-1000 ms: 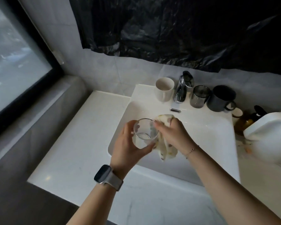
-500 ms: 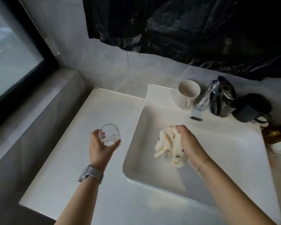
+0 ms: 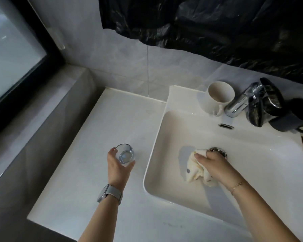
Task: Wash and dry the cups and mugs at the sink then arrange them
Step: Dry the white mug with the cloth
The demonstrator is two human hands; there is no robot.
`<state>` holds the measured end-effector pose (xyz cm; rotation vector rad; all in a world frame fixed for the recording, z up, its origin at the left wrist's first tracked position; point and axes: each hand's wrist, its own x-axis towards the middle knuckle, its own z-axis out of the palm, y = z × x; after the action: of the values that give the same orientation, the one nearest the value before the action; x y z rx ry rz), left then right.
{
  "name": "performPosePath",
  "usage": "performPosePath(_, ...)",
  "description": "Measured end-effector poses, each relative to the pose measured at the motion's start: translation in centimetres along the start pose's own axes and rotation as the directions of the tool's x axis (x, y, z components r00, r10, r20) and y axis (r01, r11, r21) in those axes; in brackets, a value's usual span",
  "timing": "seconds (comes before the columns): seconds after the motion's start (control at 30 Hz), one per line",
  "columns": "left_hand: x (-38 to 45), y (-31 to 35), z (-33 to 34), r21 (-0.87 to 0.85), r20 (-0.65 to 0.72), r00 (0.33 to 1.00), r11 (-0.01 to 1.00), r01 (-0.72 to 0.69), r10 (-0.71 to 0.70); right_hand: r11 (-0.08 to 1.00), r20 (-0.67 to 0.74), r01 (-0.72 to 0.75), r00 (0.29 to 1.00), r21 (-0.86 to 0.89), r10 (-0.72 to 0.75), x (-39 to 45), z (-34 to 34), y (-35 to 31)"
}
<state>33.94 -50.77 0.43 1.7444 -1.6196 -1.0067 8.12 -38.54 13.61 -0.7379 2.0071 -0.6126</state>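
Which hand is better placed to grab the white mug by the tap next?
Probably the right hand: it's in the sink below the white mug, though holding the cloth. The left hand grips the glass on the counter.

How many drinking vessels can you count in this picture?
3: clear glass in the left hand on the counter, white mug by the tap, dark mug at right; others possibly hidden.
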Motion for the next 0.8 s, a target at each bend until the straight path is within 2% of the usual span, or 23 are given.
performPosePath(0.07,-0.7,1.6,-0.4,0.100,-0.041,0.997,0.993,-0.066,0.070,0.993,-0.090,0.034,0.995,-0.116,-0.044,-0.3,-0.6,0.5)
performPosePath(0.13,-1.8,4.3,-0.8,0.107,-0.083,0.977,0.977,-0.185,0.195,0.992,-0.193,0.092,0.975,-0.089,-0.108,-1.1,-1.4,0.7)
performPosePath(0.2,-3.0,7.7,-0.5,0.034,-0.033,0.961,0.961,-0.273,0.275,0.986,-0.255,0.151,0.958,0.068,-0.129,-2.1,-2.6,1.2)
performPosePath(0.3,-4.2,13.4,1.8,-0.096,0.142,0.911,0.921,-0.377,0.387,0.903,-0.276,0.188,0.958,0.386,-0.081,-3.1,-4.8,2.5)
performPosePath(0.37,-4.2,17.2,4.4,-0.169,0.245,0.853,0.887,-0.430,0.460,0.775,-0.245,0.178,0.969,0.607,-0.031,-3.3,-6.5,3.2)
performPosePath(0.43,-3.6,20.4,7.7,-0.200,0.286,0.813,0.862,-0.467,0.507,0.622,-0.187,0.138,0.982,0.771,0.014,-3.2,-8.2,3.8)
performPosePath(0.5,-2.8,23.1,11.0,-0.214,0.288,0.825,0.873,-0.439,0.486,0.502,-0.144,0.104,0.989,0.858,0.042,-2.7,-9.8,4.5)
performPosePath(0.6,-1.9,25.7,15.2,-0.220,0.236,0.901,0.923,-0.314,0.363,0.377,-0.118,0.098,0.993,0.921,0.030,-1.9,-11.8,5.9)
performPosePath(0.7,-2.2,26.5,18.0,-0.208,0.126,0.966,0.958,-0.197,0.226,0.346,-0.115,0.095,0.993,0.933,0.035,-0.8,-13.0,7.2)
performPosePath(0.8,-2.7,26.1,19.8,-0.238,0.196,0.968,0.965,-0.109,0.158,0.373,-0.125,0.088,0.989,0.923,0.075,0.3,-13.4,8.4)
